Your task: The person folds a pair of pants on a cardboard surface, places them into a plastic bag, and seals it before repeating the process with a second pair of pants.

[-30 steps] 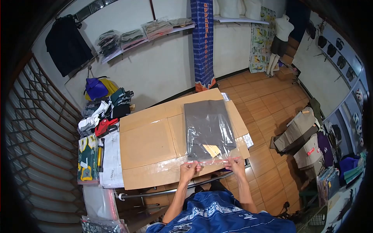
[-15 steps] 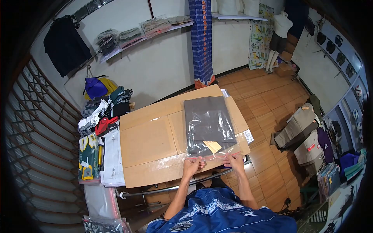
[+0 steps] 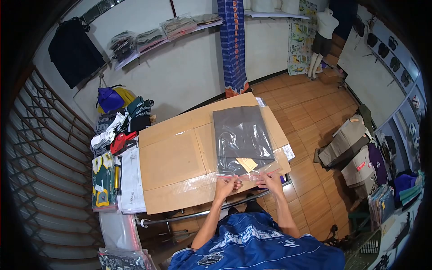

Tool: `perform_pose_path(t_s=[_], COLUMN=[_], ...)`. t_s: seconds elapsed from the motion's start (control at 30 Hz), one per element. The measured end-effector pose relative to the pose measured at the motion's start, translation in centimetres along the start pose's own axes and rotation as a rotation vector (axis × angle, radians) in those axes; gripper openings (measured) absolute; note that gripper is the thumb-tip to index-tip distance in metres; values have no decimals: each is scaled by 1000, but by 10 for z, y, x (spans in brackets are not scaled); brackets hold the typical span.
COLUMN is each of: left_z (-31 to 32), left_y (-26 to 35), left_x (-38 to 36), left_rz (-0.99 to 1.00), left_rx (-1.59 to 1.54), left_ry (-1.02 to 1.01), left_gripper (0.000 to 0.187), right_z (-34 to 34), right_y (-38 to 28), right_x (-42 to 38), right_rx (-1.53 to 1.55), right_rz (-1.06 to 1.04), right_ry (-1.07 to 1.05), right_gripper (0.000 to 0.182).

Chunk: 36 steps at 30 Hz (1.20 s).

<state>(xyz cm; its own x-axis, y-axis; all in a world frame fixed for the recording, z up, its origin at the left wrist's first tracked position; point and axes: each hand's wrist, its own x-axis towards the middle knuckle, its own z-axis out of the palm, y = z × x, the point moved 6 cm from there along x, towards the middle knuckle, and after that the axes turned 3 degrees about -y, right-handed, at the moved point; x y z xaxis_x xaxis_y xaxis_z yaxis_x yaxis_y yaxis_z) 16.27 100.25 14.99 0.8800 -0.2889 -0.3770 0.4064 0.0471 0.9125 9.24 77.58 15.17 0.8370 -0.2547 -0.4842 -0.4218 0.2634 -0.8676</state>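
Note:
A clear plastic bag (image 3: pixel 227 170) with a reddish strip along its near edge lies on the cardboard (image 3: pixel 171 157). Inside it is a folded dark grey garment (image 3: pixel 240 128), and a yellowish tag (image 3: pixel 247 164) shows near the bag's mouth. With fingers closed, my left hand (image 3: pixel 227 185) pinches the near edge of the bag toward its left corner. My right hand (image 3: pixel 270 182) grips the same edge further right, its fingers also closed. Both hands sit just at the cardboard's front edge.
Left of the cardboard are a red tool (image 3: pixel 122 142), a bagged green-and-yellow jersey (image 3: pixel 104 180) and a pile of clothes (image 3: pixel 110 128). A metal rail (image 3: pixel 189 217) runs along the table's front. Folded garments (image 3: pixel 355 148) stand at the right.
My hands have drawn slightly closer together along the bag's near edge, the right one moving left. The view has shifted a little; the bag stays in place on the cardboard.

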Motion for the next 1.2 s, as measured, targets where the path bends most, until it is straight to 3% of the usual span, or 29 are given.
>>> perform_pose_path(t_s=[0.23, 0.43, 0.8, 1.2], left_z=[3, 7, 15, 25], left_y=[0, -2, -2, -5], left_x=[-2, 2, 2, 8], left_rz=[14, 1, 7, 32], left_rx=[98, 34, 161, 88], left_ry=[-25, -24, -34, -59], left_gripper=[32, 33, 29, 32], right_z=[0, 2, 8, 16], right_y=[11, 5, 12, 7], right_x=[10, 5, 13, 7], right_rx=[48, 52, 37, 41], right_rz=[-113, -18, -64, -18], right_ry=[-37, -6, -39, -53], right_gripper=[41, 40, 40, 38])
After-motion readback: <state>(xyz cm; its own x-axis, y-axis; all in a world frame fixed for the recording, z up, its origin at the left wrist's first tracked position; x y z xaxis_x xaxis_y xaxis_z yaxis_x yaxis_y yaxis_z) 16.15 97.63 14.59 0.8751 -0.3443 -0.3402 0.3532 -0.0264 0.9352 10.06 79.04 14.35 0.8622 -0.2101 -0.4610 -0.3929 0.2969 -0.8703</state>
